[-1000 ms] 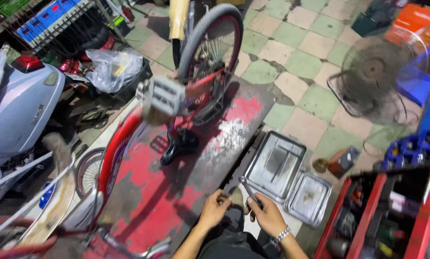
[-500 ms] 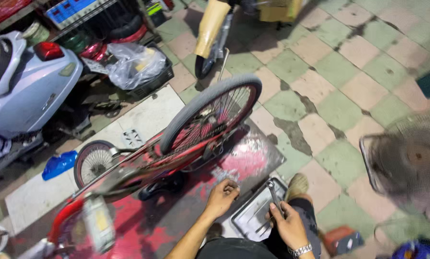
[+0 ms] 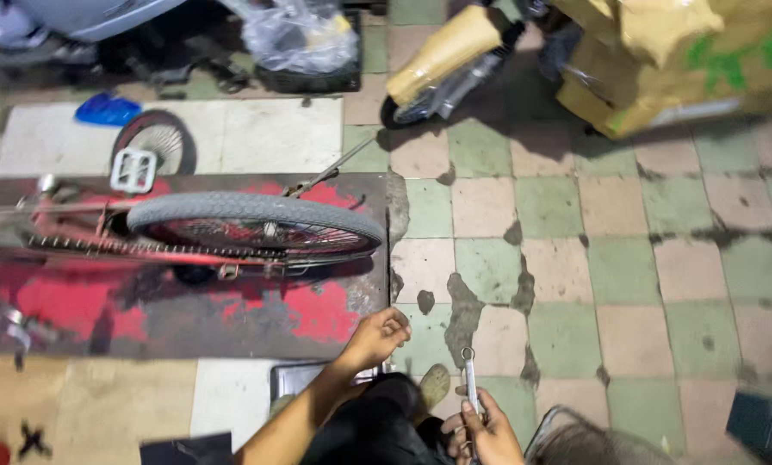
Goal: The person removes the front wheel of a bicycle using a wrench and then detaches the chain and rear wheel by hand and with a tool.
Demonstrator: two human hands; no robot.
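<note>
Wrench (image 3: 469, 379) upright in right hand (image 3: 480, 430), ring end pointing away.

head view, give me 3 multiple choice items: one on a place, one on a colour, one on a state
1. Where does the red bicycle stand?
A. on a dark panel smeared with red paint
B. on top of the cardboard-wrapped scooter
C. on a workbench

2. What colour is the bicycle's pedal?
A. green
B. white
C. orange

3. What is the state of the right hand?
A. flat on the floor
B. closed round a metal wrench
C. resting on the tyre

Answers:
1 A, its tyre lies over the red-stained panel.
2 B, the pedal shows white beside the small wheel.
3 B, the wrench sticks up out of that hand, while the left hand holds no tool.
</note>
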